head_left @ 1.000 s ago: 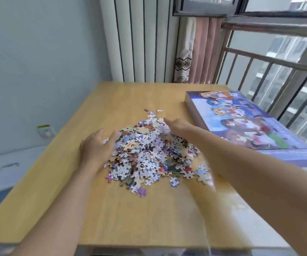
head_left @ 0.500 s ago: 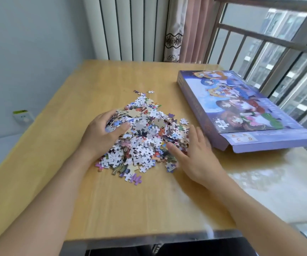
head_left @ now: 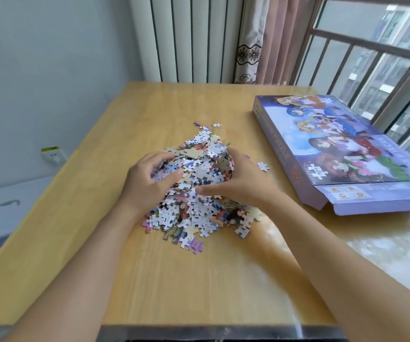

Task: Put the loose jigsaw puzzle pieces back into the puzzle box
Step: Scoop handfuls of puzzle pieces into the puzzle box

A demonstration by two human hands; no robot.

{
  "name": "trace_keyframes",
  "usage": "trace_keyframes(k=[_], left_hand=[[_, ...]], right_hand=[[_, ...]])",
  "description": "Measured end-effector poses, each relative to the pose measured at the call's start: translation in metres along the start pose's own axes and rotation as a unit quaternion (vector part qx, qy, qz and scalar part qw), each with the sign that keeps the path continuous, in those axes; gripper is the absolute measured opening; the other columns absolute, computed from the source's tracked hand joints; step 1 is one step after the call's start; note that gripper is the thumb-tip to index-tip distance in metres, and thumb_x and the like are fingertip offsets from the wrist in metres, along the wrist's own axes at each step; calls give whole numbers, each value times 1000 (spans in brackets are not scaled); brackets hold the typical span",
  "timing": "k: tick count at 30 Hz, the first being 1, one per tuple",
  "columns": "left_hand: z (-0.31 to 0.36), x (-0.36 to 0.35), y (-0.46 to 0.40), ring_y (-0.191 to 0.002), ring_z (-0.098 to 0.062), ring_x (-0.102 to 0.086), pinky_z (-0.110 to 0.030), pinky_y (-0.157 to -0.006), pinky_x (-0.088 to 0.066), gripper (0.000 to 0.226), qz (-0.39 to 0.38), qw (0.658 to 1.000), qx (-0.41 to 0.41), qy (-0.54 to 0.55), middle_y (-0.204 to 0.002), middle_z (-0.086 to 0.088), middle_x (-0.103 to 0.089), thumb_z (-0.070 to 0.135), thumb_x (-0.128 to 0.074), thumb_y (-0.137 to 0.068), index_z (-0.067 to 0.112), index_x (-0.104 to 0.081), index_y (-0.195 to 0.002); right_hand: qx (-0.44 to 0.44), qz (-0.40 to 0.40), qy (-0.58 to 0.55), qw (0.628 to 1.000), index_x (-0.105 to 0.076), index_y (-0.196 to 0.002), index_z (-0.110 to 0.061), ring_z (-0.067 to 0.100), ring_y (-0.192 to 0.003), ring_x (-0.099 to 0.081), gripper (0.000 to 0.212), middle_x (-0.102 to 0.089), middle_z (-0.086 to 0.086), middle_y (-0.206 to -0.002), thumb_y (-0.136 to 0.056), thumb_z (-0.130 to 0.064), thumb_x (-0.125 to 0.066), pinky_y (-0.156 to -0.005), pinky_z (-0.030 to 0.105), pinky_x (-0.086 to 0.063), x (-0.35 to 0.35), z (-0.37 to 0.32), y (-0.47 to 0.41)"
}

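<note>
Heaped colourful puzzle pieces (head_left: 194, 193) lie left of the flat purple puzzle box (head_left: 342, 154).

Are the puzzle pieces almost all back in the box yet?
Not yet. Done so far: nothing shows inside the puzzle box; it lies flat at the table's right side, its near end flap open. In hand: the left hand and right hand cup the pile of pieces from both sides. Left: the whole pile, plus strays like the loose piece near the box.
</note>
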State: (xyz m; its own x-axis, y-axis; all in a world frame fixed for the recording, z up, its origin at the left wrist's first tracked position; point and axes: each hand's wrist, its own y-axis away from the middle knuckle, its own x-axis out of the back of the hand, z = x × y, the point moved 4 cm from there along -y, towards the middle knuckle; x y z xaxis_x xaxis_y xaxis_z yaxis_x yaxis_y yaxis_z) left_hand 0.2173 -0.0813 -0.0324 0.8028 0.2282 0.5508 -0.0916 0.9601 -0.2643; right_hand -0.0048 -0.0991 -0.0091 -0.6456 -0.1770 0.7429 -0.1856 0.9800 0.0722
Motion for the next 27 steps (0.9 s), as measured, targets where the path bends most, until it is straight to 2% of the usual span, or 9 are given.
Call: trace_keyframes(k=[3, 5, 8, 9, 10, 11, 12, 23, 27], left_hand=[[7, -6, 2, -120, 16, -47, 0, -92, -35, 50, -32, 999, -39, -13, -138, 15, -55, 41, -78, -84, 27, -65, -130], [11, -11, 2, -126, 13, -44, -2, -96, -34, 58, -46, 997, -56, -29, -142, 15, -52, 45, -77, -82, 29, -60, -135], [16, -14, 2, -135, 0, -41, -2, -101, -27, 65, -52, 995, -71, -56, -146, 15, -49, 48, -76, -82, 31, -55, -140], [16, -14, 1, -136, -1, -41, -6, -105, -28, 66, -50, 994, -73, -57, -146, 15, -49, 48, -76, -82, 30, -54, -141], [17, -14, 1, -136, -1, -41, -9, -107, -28, 67, -47, 994, -76, -58, -146, 14, -49, 47, -77, -81, 30, -54, -142], [18, -14, 1, -136, -1, -42, -7, -106, -28, 68, -44, 994, -79, -55, -146, 14, -50, 47, -78, -80, 29, -54, -142], [18, -14, 1, -135, -1, -42, -2, -103, -27, 69, -42, 995, -80, -52, -145, 14, -50, 46, -79, -80, 29, -54, -142], [20, -12, 2, -130, 10, -42, 2, -97, -29, 78, -23, 996, -83, -2, -142, 18, -50, 42, -80, -75, 34, -46, -145], [22, -14, 2, -133, 6, -42, -2, -99, -32, 76, -20, 995, -96, -5, -144, 17, -50, 38, -79, -77, 31, -47, -145]], right_hand=[[-40, 28, -48, 998, -41, -133, -29, 10, -107, -55, 109, -57, -7, -127, -46, -83, -79, -82, 31, -46, 9, 7, -5], [-67, 26, -78, 994, -40, -112, -33, 3, -86, -55, 93, -53, -19, -97, -44, -86, -75, -75, 34, -53, 10, 5, -9], [-89, 30, -81, 992, -53, -100, -17, 4, -88, -58, 85, -60, -9, -98, -50, -80, -79, -83, 37, -54, 10, 2, -19], [-92, 23, -82, 992, -59, -97, -10, 11, -75, -64, 83, -56, 3, -114, -52, -77, -80, -72, 34, -55, 10, 0, -21], [-95, 8, -87, 992, -59, -85, -8, 11, -56, -57, 77, -33, -13, -71, -54, -74, -81, -56, 26, -47, 10, -1, -24], [-102, -8, -97, 990, -53, -71, -13, 10, -42, -43, 69, -44, -4, -50, -55, -73, -82, -46, 22, -36, 10, -3, -26], [-108, -25, -109, 988, -43, -65, -17, 8, -34, -32, 68, -32, -9, -44, -57, -71, -83, -41, 21, -28, 10, -6, -28], [-113, -64, -131, 983, -45, -69, -20, 12, -41, -28, 74, -28, -10, -51, -39, -76, -84, -48, 26, -22, -4, -24, -37], [-143, -82, -242, 956, -68, -110, -10, 18, -70, -55, 90, -52, -4, -83, -40, -61, -92, -60, 33, -42, -10, -22, -39]])
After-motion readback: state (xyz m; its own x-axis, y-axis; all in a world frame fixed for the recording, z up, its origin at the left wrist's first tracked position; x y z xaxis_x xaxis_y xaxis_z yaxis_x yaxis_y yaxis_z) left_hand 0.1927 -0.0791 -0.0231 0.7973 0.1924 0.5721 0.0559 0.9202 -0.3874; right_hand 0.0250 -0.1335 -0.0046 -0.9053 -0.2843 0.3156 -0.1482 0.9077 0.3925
